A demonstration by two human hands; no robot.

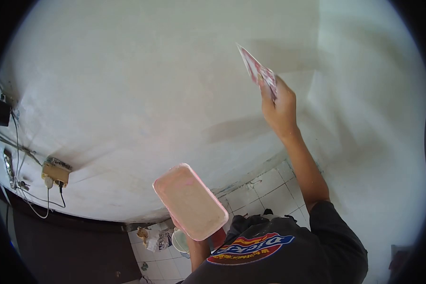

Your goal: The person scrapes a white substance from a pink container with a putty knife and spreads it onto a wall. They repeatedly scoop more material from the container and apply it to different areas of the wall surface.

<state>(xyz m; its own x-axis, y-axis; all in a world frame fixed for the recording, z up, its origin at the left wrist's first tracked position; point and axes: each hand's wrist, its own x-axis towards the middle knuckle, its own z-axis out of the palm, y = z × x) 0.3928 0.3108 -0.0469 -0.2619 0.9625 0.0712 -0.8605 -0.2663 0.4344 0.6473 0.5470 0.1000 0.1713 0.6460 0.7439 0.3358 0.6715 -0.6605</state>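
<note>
My right hand (pixel 282 105) is raised at the upper right, fingers closed around a putty knife (pixel 253 65). Its flat blade is smeared red and white and points up and left, close to the pale wall (pixel 151 80). Lower down, my left hand (pixel 197 247) supports a shallow pink-rimmed tray (pixel 208 190) from beneath, and its fingers are mostly hidden by it. A smooth layer of beige putty (pixel 189 199) covers the inside of the tray, which is tilted toward me.
A yellowish socket box (pixel 56 174) with plugs and loose cables hangs on the wall at left. Below stand a pale bucket (pixel 180 240) and a crumpled bag (pixel 157 240) on white floor tiles (pixel 265 184). A dark panel (pixel 75 251) fills the lower left.
</note>
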